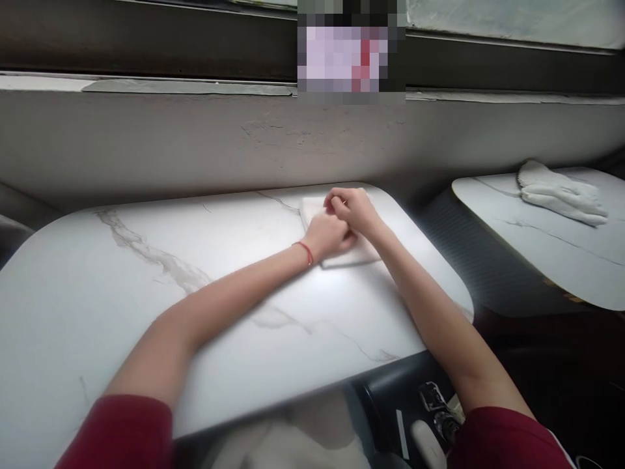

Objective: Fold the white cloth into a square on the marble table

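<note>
From my end of the feed, I see a flat, squarish white pad (359, 253) at the far side of the table (146, 312), beneath both hands. Its surface looks soft and matt with straight edges, though I can't tell whether it is folded fabric or foam.

The left hand (327, 236) is curled into a loose fist over the pad, a thin red bracelet (305, 253) at its wrist. The right hand (354, 205) sits just beyond, narrow, fingers bent inward. The two overlap in my view, their fingertips are partly hidden, and I can't tell whether either grips the pad or something small.

The table is smooth, glossy and round-cornered, white with grey-brown marbled veins. A second table (517, 208) to the right, cut off by the frame, bears a fuzzy, crumpled white bundle (561, 193). The wall (312, 137) has cracked paint; pixelation covers part of the window area above. Below the near edge, a pale shape (293, 423) is too blurred to identify.
</note>
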`<state>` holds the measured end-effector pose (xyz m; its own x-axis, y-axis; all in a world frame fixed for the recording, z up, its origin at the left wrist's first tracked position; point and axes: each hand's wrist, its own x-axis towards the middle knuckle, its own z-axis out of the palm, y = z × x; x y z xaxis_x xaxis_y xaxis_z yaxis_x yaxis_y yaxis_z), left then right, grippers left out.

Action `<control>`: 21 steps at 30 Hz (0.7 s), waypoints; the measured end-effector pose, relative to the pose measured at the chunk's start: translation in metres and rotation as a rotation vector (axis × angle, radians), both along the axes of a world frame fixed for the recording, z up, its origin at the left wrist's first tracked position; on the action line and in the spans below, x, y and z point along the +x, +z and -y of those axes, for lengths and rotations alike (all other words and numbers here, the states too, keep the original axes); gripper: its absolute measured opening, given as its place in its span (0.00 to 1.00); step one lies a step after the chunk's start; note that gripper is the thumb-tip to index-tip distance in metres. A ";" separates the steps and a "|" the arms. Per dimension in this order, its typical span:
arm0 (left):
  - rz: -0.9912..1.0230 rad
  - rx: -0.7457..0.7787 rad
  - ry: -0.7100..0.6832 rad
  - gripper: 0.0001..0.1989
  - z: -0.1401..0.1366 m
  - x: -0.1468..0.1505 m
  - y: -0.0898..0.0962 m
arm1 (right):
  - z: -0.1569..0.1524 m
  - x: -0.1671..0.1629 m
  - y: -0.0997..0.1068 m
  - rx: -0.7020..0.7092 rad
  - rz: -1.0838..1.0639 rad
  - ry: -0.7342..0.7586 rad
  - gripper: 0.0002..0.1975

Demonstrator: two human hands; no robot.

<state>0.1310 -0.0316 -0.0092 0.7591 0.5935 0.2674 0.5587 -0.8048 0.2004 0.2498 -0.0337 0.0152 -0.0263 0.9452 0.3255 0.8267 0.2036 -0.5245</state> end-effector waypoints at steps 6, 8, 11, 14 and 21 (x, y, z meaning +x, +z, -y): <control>0.006 -0.044 0.149 0.17 -0.044 0.040 0.004 | -0.014 0.038 -0.017 0.093 -0.110 0.023 0.20; 0.039 -0.002 0.132 0.18 -0.048 0.042 0.002 | -0.015 0.041 -0.019 0.091 -0.066 0.023 0.22; 0.093 0.053 0.139 0.20 -0.048 0.042 -0.003 | -0.014 0.039 -0.018 0.088 0.041 0.046 0.24; 0.120 0.047 0.170 0.24 -0.048 0.041 -0.008 | -0.013 0.033 -0.015 0.101 0.188 0.035 0.25; 0.089 -0.009 -0.048 0.22 -0.048 0.043 -0.010 | -0.007 0.008 -0.014 0.144 0.400 -0.243 0.19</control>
<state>0.1744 0.0166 -0.0194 0.7599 0.5600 0.3299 0.4993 -0.8279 0.2553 0.2579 -0.0269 0.0008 0.0398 0.8855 0.4630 0.9902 0.0272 -0.1371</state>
